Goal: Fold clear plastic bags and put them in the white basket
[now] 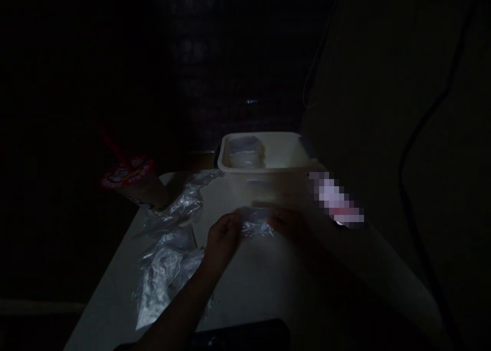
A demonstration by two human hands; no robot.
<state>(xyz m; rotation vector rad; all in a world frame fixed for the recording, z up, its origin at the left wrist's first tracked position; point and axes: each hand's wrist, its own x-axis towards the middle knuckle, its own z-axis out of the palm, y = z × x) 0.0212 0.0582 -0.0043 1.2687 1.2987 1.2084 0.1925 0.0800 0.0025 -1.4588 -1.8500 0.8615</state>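
Note:
Between my hands, just above the white table, is a small clear plastic bag with shiny creases; its contents are too dark to make out. My left hand is closed on its left edge. At the right edge my right hand is closed too, though its fingers are dim and blurred. Beyond them stands a white plastic bin with dark handles. Inside its left part lies a plastic-wrapped packet. To the left of my left hand, several crumpled clear plastic bags spread over the table.
A drink cup with a red-rimmed lid and red straw stands at the table's left edge. A pixelated bright object lies on the right. At the near edge is a dark object. A dark cable hangs at right. The room is very dim.

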